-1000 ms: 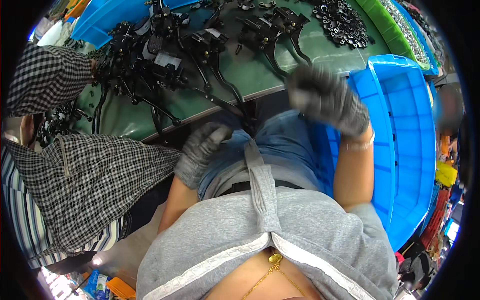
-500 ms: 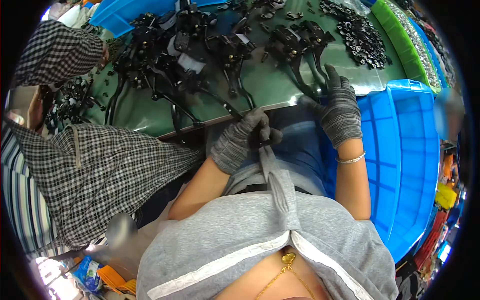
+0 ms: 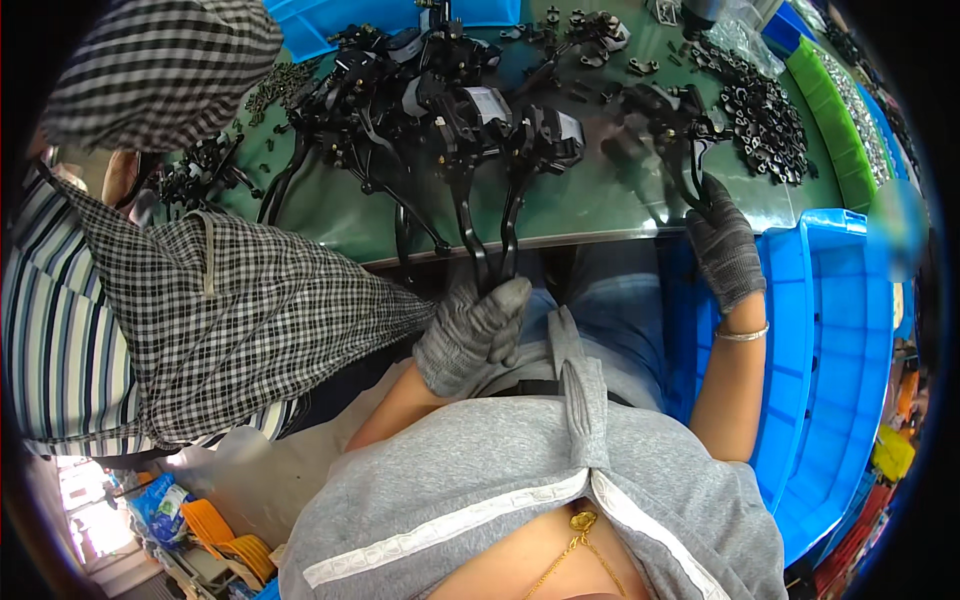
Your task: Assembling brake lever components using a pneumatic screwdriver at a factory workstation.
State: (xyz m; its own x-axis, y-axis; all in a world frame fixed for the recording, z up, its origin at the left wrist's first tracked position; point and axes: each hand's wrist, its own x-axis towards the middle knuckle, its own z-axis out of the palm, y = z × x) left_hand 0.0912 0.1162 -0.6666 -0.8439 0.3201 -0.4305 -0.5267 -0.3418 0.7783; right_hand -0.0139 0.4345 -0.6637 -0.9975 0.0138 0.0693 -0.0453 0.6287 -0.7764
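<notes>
My gloved left hand [image 3: 468,335] is closed around the lower ends of two black brake levers [image 3: 512,205], just off the table's front edge. Their bulky housings lean over the tabletop, and one carries a pale label. On the right, my gloved right hand [image 3: 726,248] has its fingers at the tip of another black brake lever assembly [image 3: 690,135], apparently gripping it; the thumb is hidden. Part of that assembly looks smeared. Left of my left hand, a heap of similar lever assemblies [image 3: 365,130] lies on the green tabletop [image 3: 600,205].
Small black clamp pieces [image 3: 762,120] lie in a pile at the right, beside a green tray [image 3: 838,110] of shiny small parts. A large blue crate [image 3: 805,330] stands by my right arm. To my left is a co-worker's checked sleeve [image 3: 165,80]. Another blue bin [image 3: 390,25] sits at the back.
My left hand has moved slightly down, with two levers now upright in its grasp. My right hand has shifted right and down, its fingers at a lever's tip. The co-worker's arm has shifted.
</notes>
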